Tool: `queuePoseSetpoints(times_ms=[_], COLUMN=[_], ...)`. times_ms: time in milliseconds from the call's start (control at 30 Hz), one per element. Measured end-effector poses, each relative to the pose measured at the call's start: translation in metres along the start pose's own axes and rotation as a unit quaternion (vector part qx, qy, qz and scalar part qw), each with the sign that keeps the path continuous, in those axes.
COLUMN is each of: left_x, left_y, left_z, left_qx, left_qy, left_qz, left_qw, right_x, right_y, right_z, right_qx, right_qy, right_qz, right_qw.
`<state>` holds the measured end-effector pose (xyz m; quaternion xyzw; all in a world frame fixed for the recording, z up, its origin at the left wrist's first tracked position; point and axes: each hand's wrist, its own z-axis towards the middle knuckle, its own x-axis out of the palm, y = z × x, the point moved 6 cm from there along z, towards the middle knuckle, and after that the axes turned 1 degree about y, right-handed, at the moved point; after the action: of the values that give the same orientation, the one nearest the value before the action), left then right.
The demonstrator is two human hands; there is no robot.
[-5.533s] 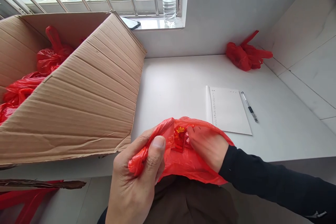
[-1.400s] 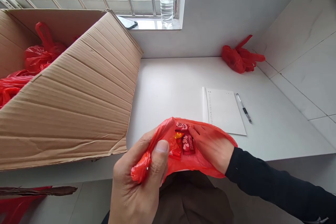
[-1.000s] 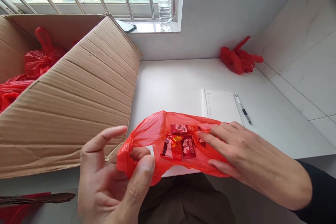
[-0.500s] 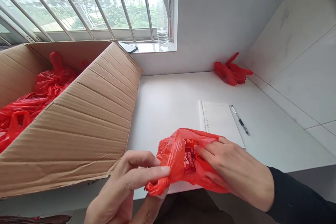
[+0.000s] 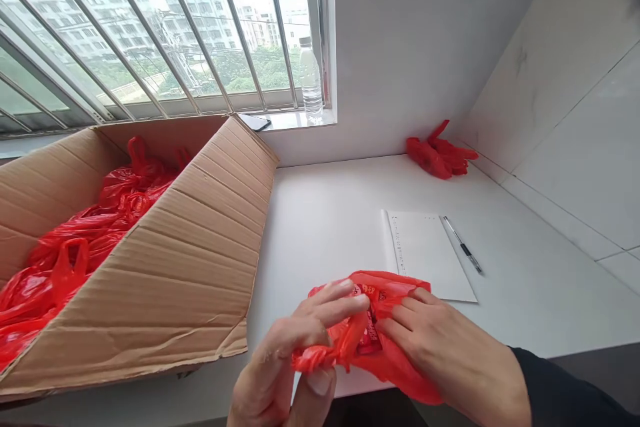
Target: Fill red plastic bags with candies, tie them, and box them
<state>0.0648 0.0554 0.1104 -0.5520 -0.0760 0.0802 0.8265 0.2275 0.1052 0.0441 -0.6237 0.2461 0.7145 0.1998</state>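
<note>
A thin red plastic bag [image 5: 385,357] is at the table's front edge with its mouth spread open. Inside it, small red printed packets [image 5: 369,339] show through the opening. My left hand [image 5: 300,347] pinches the bunched left handle of the bag between thumb and bent finger, while its other fingers stretch across the opening. From the right, my right hand [image 5: 435,340] is closed on the bag's other side, its fingertips at the mouth beside the packets. Its thumb is hidden from view.
On the left stands a cardboard box [image 5: 200,260] full of knotted red bags [image 5: 105,220]. Right of centre lie a notebook [image 5: 433,257] and a pen [image 5: 463,245]. A crumpled red bag [image 5: 440,153] is in the back corner; a water bottle [image 5: 311,83] and a phone [image 5: 255,122] are on the sill.
My left hand has moved right, and its fingers now reach over the bag's opening. My right hand keeps its place at the bag. The view has tilted slightly upward.
</note>
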Motion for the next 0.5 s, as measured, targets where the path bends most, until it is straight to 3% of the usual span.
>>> queuePoseSetpoints(times_ms=[100,233,300,400,500], left_x=[0.004,0.001,0.003,0.005,0.001], left_y=[0.0,0.001,0.0,0.002,0.007], left_z=[0.005,0.008,0.011,0.018,0.023], left_qx=[-0.013,-0.064,-0.075,-0.096,-0.144], left_qy=[0.053,-0.002,0.008,0.029,-0.005], left_qz=[-0.037,-0.083,-0.093,-0.096,-0.083], left_qw=[0.998,0.994,0.993,0.99,0.986], right_x=[-0.021,-0.067,-0.086,-0.101,-0.107], right_y=[0.006,0.01,0.008,0.005,0.002], right_z=[-0.005,-0.011,-0.013,-0.015,-0.015], right_qx=[-0.006,0.013,0.03,0.035,0.036], right_qy=[-0.032,-0.103,-0.15,-0.198,-0.245], right_qz=[0.039,0.128,0.185,0.255,0.283], right_qw=[0.999,0.986,0.971,0.946,0.927])
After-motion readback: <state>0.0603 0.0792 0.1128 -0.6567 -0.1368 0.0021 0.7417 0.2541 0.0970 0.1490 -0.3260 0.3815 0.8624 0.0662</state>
